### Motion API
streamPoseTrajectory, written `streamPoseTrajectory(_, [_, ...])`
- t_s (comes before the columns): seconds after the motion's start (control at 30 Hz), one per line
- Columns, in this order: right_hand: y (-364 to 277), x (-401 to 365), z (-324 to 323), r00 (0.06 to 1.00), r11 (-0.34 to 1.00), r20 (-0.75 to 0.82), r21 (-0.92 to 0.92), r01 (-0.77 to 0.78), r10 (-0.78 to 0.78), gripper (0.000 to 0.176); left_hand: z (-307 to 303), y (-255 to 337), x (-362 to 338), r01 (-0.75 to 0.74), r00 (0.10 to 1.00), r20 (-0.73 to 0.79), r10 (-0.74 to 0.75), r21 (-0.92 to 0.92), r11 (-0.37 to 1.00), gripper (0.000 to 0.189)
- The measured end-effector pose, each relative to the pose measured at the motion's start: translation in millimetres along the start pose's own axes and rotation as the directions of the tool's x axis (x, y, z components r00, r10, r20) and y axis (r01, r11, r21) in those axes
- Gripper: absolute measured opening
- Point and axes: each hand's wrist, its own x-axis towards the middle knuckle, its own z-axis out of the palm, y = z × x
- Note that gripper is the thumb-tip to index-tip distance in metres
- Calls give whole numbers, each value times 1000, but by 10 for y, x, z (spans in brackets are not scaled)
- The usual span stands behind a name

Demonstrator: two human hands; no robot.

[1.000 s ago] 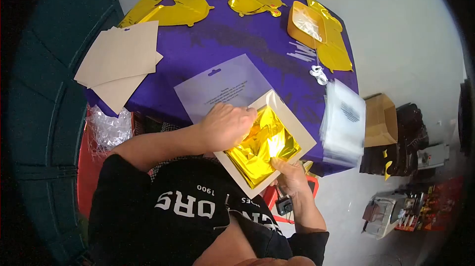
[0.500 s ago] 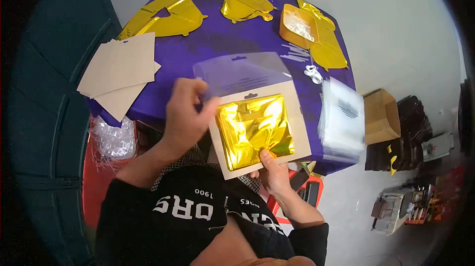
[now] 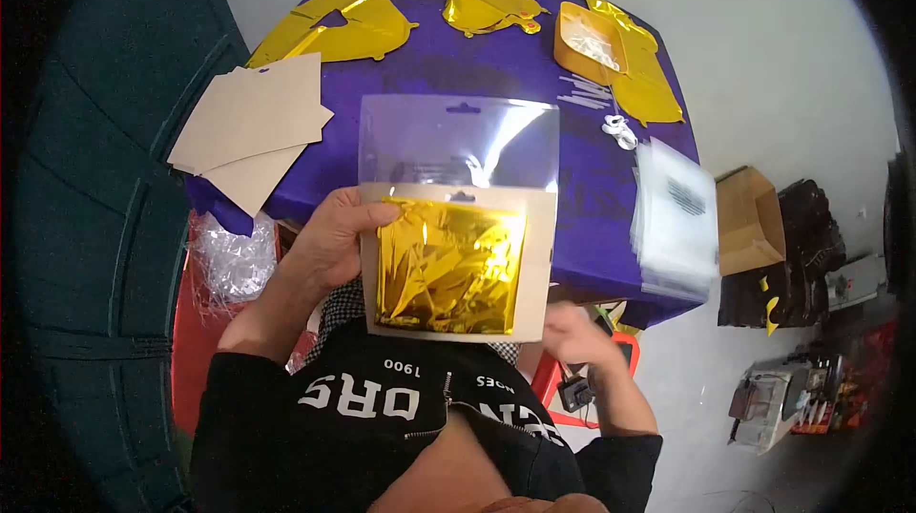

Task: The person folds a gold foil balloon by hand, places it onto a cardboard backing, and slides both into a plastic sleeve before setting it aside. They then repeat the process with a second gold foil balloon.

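Note:
A clear plastic sleeve (image 3: 410, 139) holds a beige card (image 3: 540, 274) with folded gold foil (image 3: 453, 265) on its front. My left hand (image 3: 336, 234) grips the left edge of this packet, thumb over the front. Just off the packet's lower right corner is my right hand (image 3: 575, 334), blurred, its fingers partly hidden. The sleeve's transparent top part, with a hanger slot, extends above the card over the purple table (image 3: 458, 69).
Beige cards (image 3: 253, 122) lie at the left. Gold foil shapes (image 3: 367, 21) lie along the far side. A yellow box (image 3: 577, 62) with white pieces, a white string bundle (image 3: 620, 131) and stacked clear sleeves (image 3: 676, 217) are at the right.
The packet has turned upright and the sleeve now lies straight around the card. My left hand has closed on its left edge. My right hand has come off the lower edge and moved right.

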Motion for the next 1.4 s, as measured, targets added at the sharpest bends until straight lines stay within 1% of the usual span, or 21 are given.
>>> streamPoseTrajectory(0.03, [43, -94, -104, 991, 967, -76, 236, -90, 111, 27, -16, -37, -30, 10, 1000, -9, -10, -6, 1000, 31])
streamPoseTrajectory(0.07, [64, -149, -142, 963, 871, -124, 465, -156, 238, 30, -29, -98, -50, 21, 1000, -18, -22, -13, 1000, 31])
streamPoseTrajectory(0.13, [-92, -78, -136, 870, 686, -358, 727, 31, 339, 46, -25, -180, -70, 54, 999, 2, -54, -26, 998, 33])
streamPoseTrajectory(0.17, [-197, 18, -110, 871, 632, -400, 762, 143, 285, 58, -17, -193, -58, 74, 997, 29, -73, -31, 997, 33])
streamPoseTrajectory(0.27, [-293, 262, -7, 848, 503, -402, 842, 194, 345, 66, 13, -244, -57, 131, 989, 76, -130, -18, 991, 35])
streamPoseTrajectory(0.3, [-282, 316, 34, 837, 484, -438, 839, 248, 329, 58, 24, -255, -76, 145, 986, 85, -144, -6, 989, 36])
streamPoseTrajectory(0.4, [-227, 361, 88, 879, 489, -309, 866, 103, 363, 44, 58, -266, -147, 168, 982, 87, -167, -5, 986, 35])
streamPoseTrajectory(0.43, [-209, 358, 137, 877, 521, -321, 848, 97, 358, 31, 50, -265, -176, 165, 984, 75, -164, 1, 986, 35])
streamPoseTrajectory(0.53, [-204, 340, 281, 844, 591, -405, 795, 134, 353, 30, 18, -307, -269, 169, 984, 52, -170, 10, 986, 34])
streamPoseTrajectory(0.8, [-217, 130, 483, 879, 517, -307, 852, 82, 365, 39, -45, -451, -515, 202, 977, 54, -206, 74, 977, 33])
streamPoseTrajectory(0.9, [-182, -21, 604, 899, 456, -219, 889, 24, 379, 41, -51, -533, -695, 231, 973, -28, -229, 165, 959, 29])
streamPoseTrajectory(1.0, [-18, -174, 791, 932, 495, -191, 869, 14, 308, 43, 3, -394, -923, 416, 907, -131, -402, 443, 795, 26])
streamPoseTrajectory(1.1, [-12, -175, 763, 935, 621, -203, 783, -22, 289, 39, -121, -411, -965, 497, 858, -192, -477, 545, 675, 26])
streamPoseTrajectory(1.13, [-38, -145, 725, 934, 664, -210, 746, -37, 288, 37, -145, -438, -925, 423, 898, -140, -416, 532, 734, 27])
streamPoseTrajectory(1.2, [-210, -30, 564, 890, 688, -253, 721, -89, 380, 31, -159, -464, -794, 261, 960, -39, -279, 494, 830, 28])
streamPoseTrajectory(1.23, [-278, 53, 476, 863, 697, -276, 708, -115, 423, 29, -94, -431, -716, 226, 969, -4, -245, 405, 886, 29])
streamPoseTrajectory(1.27, [-264, 150, 426, 829, 718, -357, 692, -74, 430, 28, 1, -384, -609, 190, 978, 28, -209, 311, 931, 31])
streamPoseTrajectory(1.3, [-307, 206, 328, 810, 692, -354, 716, -86, 467, 31, 68, -338, -509, 154, 984, 58, -170, 213, 965, 32])
streamPoseTrajectory(1.33, [-360, 244, 231, 789, 665, -349, 740, -98, 505, 35, 85, -314, -415, 113, 988, 79, -132, 202, 973, 32])
streamPoseTrajectory(1.37, [-388, 283, 168, 761, 659, -374, 746, -92, 530, 48, 77, -307, -306, 73, 991, 100, -93, 189, 979, 32])
streamPoseTrajectory(1.4, [-258, 281, 157, 816, 608, -427, 785, 121, 389, 60, 49, -300, -200, 31, 991, 121, -53, 175, 984, 32])
